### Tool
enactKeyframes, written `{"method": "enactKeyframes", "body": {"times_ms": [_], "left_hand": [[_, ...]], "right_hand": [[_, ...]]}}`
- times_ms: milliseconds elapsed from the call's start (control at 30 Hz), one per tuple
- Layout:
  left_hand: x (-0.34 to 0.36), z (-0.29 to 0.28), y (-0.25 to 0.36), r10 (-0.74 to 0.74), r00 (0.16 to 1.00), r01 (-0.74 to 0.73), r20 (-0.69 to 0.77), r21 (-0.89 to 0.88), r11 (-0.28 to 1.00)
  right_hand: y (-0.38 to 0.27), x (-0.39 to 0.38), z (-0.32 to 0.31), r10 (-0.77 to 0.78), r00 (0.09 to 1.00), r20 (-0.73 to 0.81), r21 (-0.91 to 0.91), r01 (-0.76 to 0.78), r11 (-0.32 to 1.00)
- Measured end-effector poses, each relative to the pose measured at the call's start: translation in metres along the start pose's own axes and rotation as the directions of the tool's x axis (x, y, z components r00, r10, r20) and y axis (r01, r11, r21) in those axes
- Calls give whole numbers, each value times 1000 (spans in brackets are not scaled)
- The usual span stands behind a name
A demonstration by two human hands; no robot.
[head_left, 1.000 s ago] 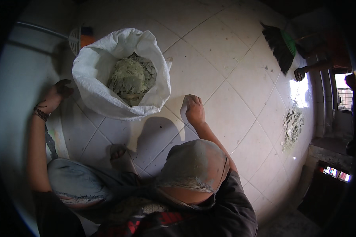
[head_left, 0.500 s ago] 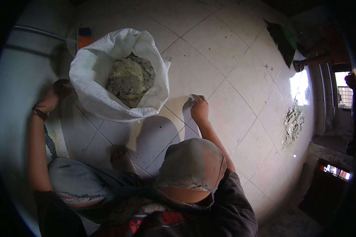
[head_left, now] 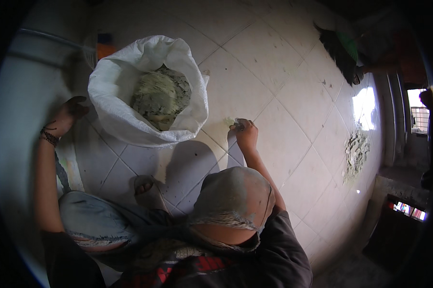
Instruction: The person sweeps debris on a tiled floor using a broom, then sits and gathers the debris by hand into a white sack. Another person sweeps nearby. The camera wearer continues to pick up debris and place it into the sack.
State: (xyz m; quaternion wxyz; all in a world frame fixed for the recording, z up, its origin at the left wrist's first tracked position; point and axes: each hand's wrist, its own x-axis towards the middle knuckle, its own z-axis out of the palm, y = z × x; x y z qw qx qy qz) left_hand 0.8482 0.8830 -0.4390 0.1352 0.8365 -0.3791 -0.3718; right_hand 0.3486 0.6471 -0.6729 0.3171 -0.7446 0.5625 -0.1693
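Note:
A white woven sack [head_left: 103, 103] stands with its mouth rolled wide, holding grey-green flaky scraps [head_left: 161, 93]. To its left is my left hand [head_left: 66, 116], fingers partly curled and apart with nothing seen in them; its fingertips lie in shadow close to the sack's side. My right hand [head_left: 246, 134] is low over the floor to the right of the sack, its fingers closed around a small greyish thing [head_left: 239, 125] mostly hidden by them. A pale greenish smear of dust or crumbs [head_left: 230, 120] lies on the tiles beside those fingers.
Light tiles [head_left: 293, 163] cover the floor. A heap of flaky scraps [head_left: 356, 152] lies at the right. A dark broom head with green [head_left: 340, 55] is at the far right, near another person's foot [head_left: 358, 74]. An orange and blue object [head_left: 105, 46] stands behind the sack.
My right hand has shifted slightly right and nearer me, and the pale greenish smear now shows beside it. The broom has moved a little left. My left hand has barely moved.

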Motion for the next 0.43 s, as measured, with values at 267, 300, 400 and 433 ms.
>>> {"method": "enactKeyframes", "body": {"times_ms": [267, 300, 400, 433], "left_hand": [[3, 0, -8, 13, 1000, -13, -17, -13, 1000], [4, 0, -9, 22, 1000, -22, -12, 0, 1000], [5, 1, -9, -3, 1000, 3, -1, -13, 1000], [5, 2, -10, -17, 1000, 17, -6, -18, 1000]], "right_hand": [[-21, 2, 11, -427, 851, 306, -242, 503, 830], [-17, 0, 14, -447, 838, 313, -271, 530, 804], [6, 0, 21, -438, 820, 369, -250, 541, 803], [15, 1, 23, -410, 821, 397, -216, 518, 828]]}}
